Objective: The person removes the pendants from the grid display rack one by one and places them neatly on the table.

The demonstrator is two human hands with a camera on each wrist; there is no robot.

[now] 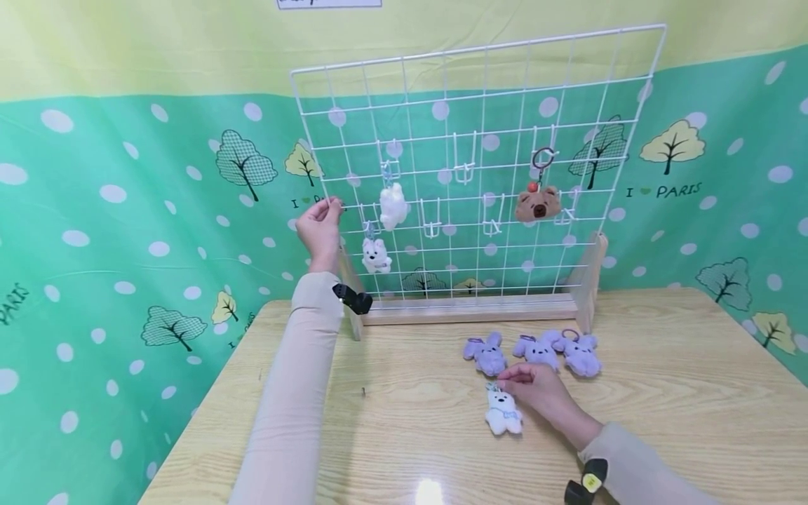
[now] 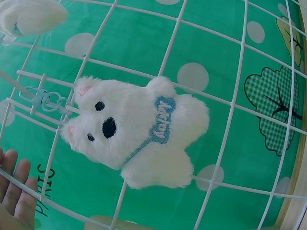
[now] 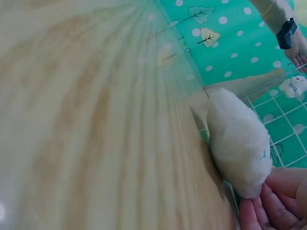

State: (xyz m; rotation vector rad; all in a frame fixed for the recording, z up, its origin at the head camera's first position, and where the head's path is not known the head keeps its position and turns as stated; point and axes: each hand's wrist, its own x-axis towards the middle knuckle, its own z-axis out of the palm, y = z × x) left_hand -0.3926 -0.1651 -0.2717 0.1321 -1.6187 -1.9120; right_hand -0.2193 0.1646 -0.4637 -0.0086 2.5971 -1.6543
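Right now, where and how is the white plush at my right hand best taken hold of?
Probably best pinch the white plush at its head end, beside the clip, coming from the right, as your right hand does: it faces up, clip toward the rack, leaving the body free.

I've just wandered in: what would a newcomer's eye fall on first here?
Probably the white wire grid at the back of the wooden table: two fluffy white plush charms hang on its left, a brown plush bear head on its right. Next come three lavender plush toys lying in front of it, and a bare right hand pinching a white plush bear near its top.
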